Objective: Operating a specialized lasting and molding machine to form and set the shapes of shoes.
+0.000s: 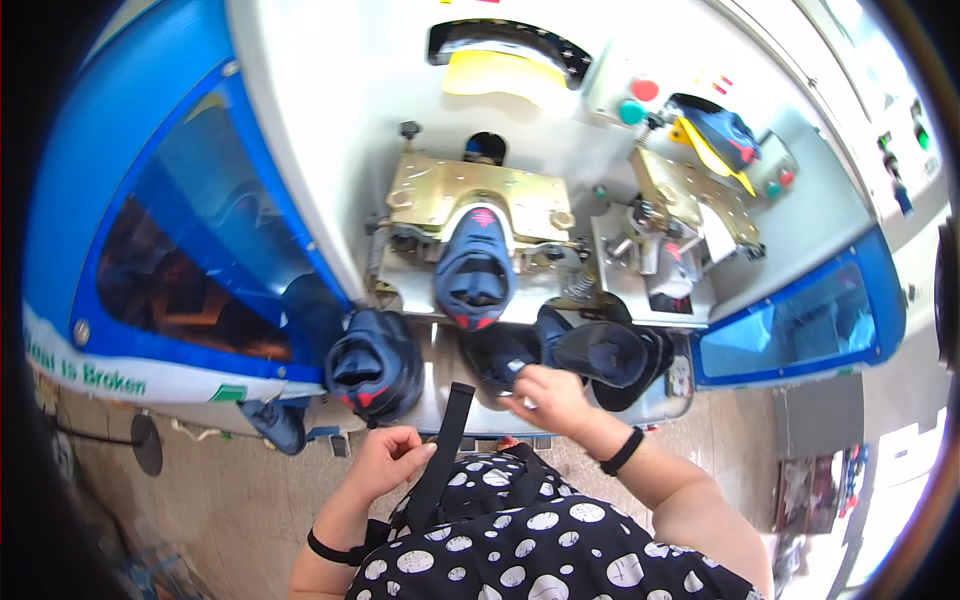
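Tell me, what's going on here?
A person's right hand is at the ledge of a blue-and-white machine, near dark footwear. The left hand is curled beside a black strap. Whether either grips anything is unclear. A blue shoe sits toe-first at a brass-coloured fixture.

a shoe (476,255) sits in the left press (420,190).

Over my remote feed I saw a speckled beige floor (735,430) beneath a glossy, curved blue panel (75,230) at left, set with a dark, transparent window (200,255). A smaller blue panel (887,285) with a bluish, see-through window (790,325) stood at right. Between them rose a smooth white wall (340,75). Bright glare (850,18) washed the upper right.
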### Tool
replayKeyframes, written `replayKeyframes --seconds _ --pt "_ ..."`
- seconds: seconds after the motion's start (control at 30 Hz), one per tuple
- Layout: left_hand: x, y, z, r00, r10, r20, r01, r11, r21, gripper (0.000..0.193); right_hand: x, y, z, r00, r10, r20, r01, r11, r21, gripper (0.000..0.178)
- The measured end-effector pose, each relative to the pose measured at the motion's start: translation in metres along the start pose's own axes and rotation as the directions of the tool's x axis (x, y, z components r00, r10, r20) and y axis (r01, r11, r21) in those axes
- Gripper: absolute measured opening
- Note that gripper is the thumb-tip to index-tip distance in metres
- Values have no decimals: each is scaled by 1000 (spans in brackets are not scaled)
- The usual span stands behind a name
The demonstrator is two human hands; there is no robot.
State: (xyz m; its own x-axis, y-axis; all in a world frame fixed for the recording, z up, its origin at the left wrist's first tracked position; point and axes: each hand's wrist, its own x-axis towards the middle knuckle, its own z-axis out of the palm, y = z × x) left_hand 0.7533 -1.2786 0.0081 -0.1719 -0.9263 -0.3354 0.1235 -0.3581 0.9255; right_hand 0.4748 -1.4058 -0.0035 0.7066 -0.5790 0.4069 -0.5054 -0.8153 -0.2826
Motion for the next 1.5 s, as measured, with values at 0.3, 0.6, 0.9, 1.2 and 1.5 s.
replayKeyframes --seconds 0.3,0.6,0.9,1.2,1.5 --pt "76 25 67 954 27 297 -79 983 166 16 -97 65 -92 881 450 -143 -472 836 -278 20" --pt "115 70 144 866 306 395 -44 834 -550 69 -30 0 -142 615 772 -162 -256 390 884 28" --pt "95 118 130 939 335 -71 -328 818 -473 46 48 -26 -142 941 -141 -307 110 987 -116 47" --pt "52 116 79 902 389 -186 -431 812 -394 37 224 33 -172 880 -113 -461 96 994 -59 30" --pt "41 92 45 939 302 -163 -342 844 -413 31 266 73 -145 763 -47 -645 -111 973 -203 39"
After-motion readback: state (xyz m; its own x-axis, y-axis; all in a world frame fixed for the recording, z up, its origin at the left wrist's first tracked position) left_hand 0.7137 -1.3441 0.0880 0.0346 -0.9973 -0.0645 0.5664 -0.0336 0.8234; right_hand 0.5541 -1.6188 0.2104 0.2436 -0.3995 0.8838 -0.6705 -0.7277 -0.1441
